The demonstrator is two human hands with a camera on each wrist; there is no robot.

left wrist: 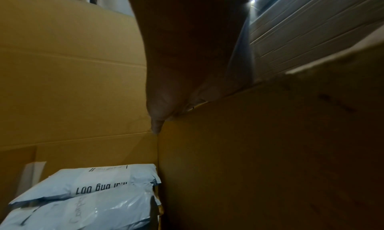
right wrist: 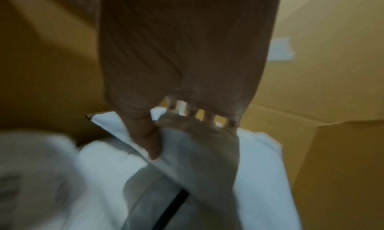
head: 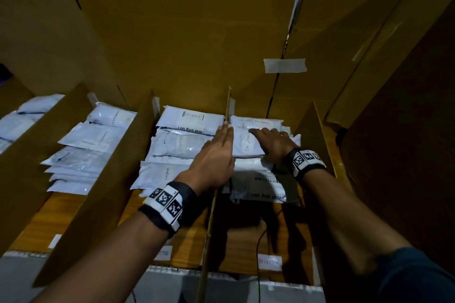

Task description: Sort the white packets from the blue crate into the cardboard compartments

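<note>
My left hand (head: pixel 216 155) lay flat, fingers straight, against the divider (head: pixel 227 115) at frame centre, steadying it. Just right, my right hand (head: pixel 272 140) pressed spread fingers on the top packet (head: pixel 243 145). To seat it well I judged I should push it square to the back, flat on the stack. It looked white, glossy, soft, with a faint handwritten label.
</note>
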